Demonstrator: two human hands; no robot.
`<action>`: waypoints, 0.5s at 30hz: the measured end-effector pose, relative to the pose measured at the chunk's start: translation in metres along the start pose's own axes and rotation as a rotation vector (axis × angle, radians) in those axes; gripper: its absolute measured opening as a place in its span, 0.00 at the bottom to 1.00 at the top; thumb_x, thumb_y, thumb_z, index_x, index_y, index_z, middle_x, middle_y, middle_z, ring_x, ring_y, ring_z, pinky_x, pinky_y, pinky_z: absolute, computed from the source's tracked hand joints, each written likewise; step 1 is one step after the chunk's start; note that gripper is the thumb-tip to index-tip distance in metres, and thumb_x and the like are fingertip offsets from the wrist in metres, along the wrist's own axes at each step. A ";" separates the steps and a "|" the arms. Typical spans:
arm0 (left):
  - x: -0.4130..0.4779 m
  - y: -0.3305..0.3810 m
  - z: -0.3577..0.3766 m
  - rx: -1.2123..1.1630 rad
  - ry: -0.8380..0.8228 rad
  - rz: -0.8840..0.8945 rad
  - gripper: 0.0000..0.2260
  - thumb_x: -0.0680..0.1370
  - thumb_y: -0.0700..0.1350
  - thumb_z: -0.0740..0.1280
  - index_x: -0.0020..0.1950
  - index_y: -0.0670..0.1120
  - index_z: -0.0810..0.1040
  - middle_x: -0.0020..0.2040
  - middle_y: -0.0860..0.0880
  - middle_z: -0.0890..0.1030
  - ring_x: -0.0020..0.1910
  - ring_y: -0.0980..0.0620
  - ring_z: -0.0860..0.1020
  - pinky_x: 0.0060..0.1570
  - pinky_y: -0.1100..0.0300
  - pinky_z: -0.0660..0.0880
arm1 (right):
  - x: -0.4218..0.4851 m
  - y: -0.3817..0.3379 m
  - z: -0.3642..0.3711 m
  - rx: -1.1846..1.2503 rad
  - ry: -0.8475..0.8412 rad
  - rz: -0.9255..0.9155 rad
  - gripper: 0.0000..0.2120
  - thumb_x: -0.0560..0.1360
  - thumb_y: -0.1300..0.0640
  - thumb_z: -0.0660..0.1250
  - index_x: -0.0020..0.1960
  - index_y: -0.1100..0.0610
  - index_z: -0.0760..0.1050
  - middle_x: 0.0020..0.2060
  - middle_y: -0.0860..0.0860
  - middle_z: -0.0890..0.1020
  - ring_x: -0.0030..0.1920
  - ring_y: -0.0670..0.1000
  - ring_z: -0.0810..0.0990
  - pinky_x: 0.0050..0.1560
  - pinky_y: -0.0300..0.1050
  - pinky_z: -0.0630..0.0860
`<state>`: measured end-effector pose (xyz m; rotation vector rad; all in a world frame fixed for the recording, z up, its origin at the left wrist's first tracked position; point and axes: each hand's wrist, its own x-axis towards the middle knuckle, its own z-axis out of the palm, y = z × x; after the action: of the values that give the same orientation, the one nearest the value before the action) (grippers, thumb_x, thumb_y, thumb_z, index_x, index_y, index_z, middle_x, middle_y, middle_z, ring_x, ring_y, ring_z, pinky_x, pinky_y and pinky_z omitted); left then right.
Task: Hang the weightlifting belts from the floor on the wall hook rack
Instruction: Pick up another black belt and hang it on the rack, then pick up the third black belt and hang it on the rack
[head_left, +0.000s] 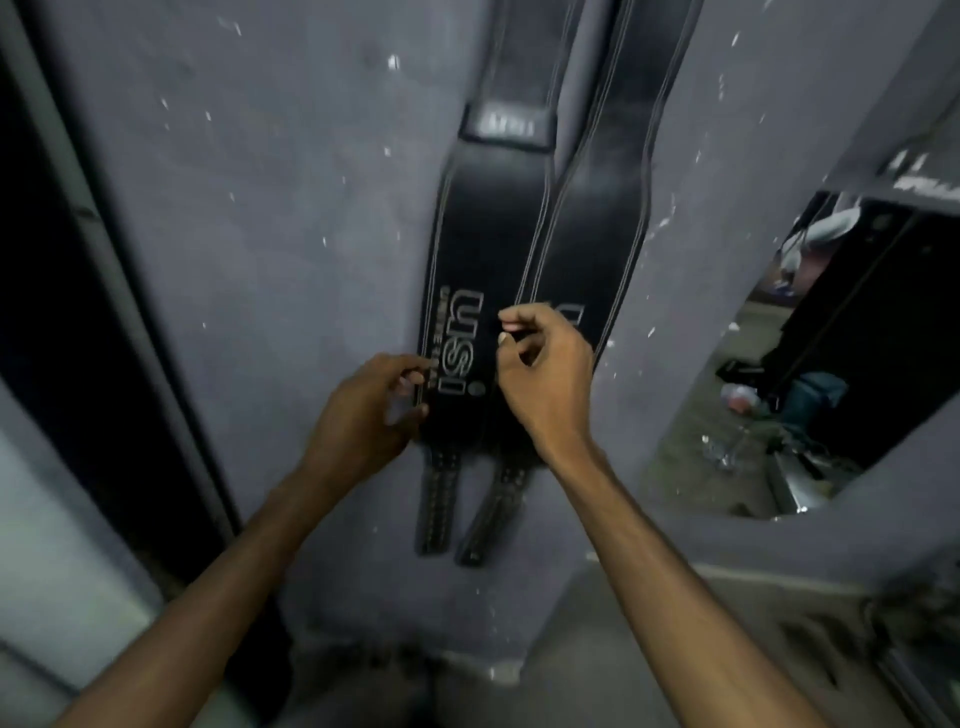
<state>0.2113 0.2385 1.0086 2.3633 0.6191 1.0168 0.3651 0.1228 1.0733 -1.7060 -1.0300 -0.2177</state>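
Observation:
Two black leather weightlifting belts hang side by side down the grey wall, their tops running out of view. The left belt (467, 249) carries pale lettering, and the right belt (587, 228) overlaps its right edge. Both narrow strap ends (467, 509) dangle below my hands. My left hand (363, 410) is at the left belt's left edge, its loosely curled thumb and fingertips touching that edge. My right hand (545, 369) hovers in front of the seam between the belts with its fingers loosely curled and nothing visibly in them. The hook rack is out of view.
A dark doorway or frame (78, 260) runs down the left. On the right a wall opening or mirror (831, 364) shows gym clutter. A ledge (727, 597) juts out at the lower right.

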 end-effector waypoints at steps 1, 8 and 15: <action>-0.016 -0.011 0.014 0.004 -0.026 -0.036 0.20 0.73 0.38 0.75 0.64 0.46 0.78 0.54 0.49 0.81 0.46 0.55 0.77 0.48 0.68 0.75 | -0.015 0.020 0.005 0.006 -0.029 0.028 0.09 0.75 0.64 0.70 0.54 0.56 0.82 0.48 0.49 0.85 0.41 0.48 0.82 0.46 0.47 0.83; -0.136 -0.077 0.135 -0.007 -0.196 -0.364 0.20 0.72 0.37 0.73 0.63 0.46 0.79 0.54 0.49 0.81 0.46 0.51 0.78 0.42 0.76 0.67 | -0.146 0.174 0.051 -0.009 -0.216 0.270 0.09 0.75 0.65 0.69 0.53 0.57 0.83 0.48 0.53 0.86 0.46 0.52 0.84 0.50 0.51 0.82; -0.285 -0.155 0.261 -0.074 -0.285 -0.602 0.17 0.71 0.32 0.72 0.59 0.39 0.80 0.52 0.45 0.83 0.46 0.48 0.80 0.47 0.70 0.72 | -0.320 0.319 0.107 -0.025 -0.386 0.515 0.08 0.75 0.65 0.70 0.53 0.58 0.82 0.49 0.53 0.86 0.48 0.52 0.85 0.50 0.49 0.83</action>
<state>0.1997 0.1279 0.6071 2.0037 1.0653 0.4207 0.3642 0.0318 0.6180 -2.0183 -0.8191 0.4471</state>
